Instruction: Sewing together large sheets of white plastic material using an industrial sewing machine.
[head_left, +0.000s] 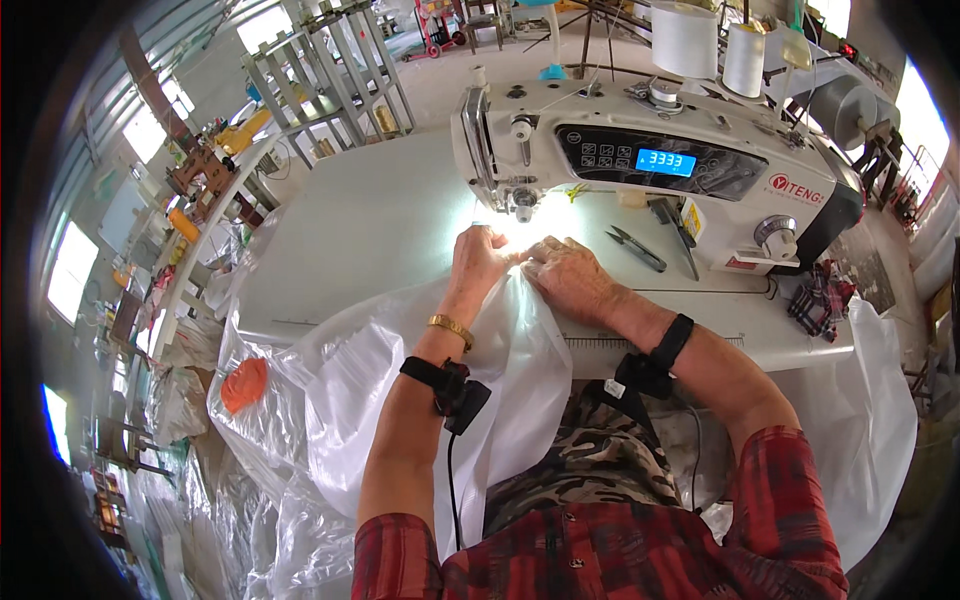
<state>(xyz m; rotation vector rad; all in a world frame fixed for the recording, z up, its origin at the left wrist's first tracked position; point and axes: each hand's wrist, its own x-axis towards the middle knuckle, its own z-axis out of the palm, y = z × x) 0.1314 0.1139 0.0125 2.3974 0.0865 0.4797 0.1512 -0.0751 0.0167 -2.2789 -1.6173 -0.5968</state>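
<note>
Both my hands pinch a sheet of white fabric (430,340) just in front of the needle area of a white sewing machine (522,190). My left hand (478,258) has its fingers pressed together on the fabric's edge, left of the needle. Close beside it, my right hand (572,278) grips a gathered part of the same cloth. The fabric hangs from my fingers over the table's front edge and spreads toward my lap and the left. Bright lamp light washes out the spot under the needle, so the stitching there cannot be made out.
On the sewing table (350,220), thread snips (638,248) and a dark-handled tool (675,235) lie right of my hands. A checked cloth (822,300) hangs at the right end. White thread cones (684,40) stand behind the machine. Clear plastic sheeting (290,520) lies at the left.
</note>
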